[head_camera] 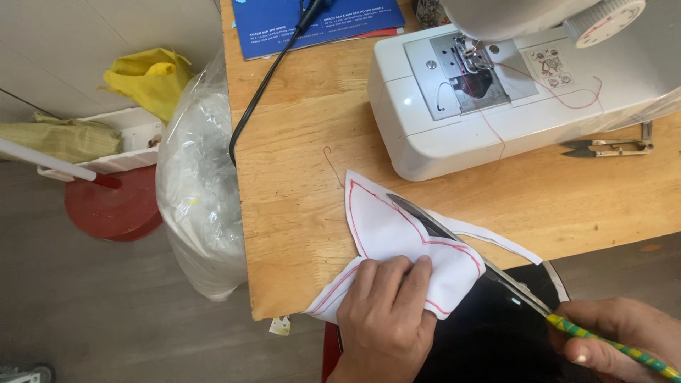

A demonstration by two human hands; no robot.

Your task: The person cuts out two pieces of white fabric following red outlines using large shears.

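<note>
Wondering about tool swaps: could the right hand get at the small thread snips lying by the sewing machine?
Probably yes: the thread snips lie in the open on the table, nothing covering them, but the right hand holds scissors now.
</note>
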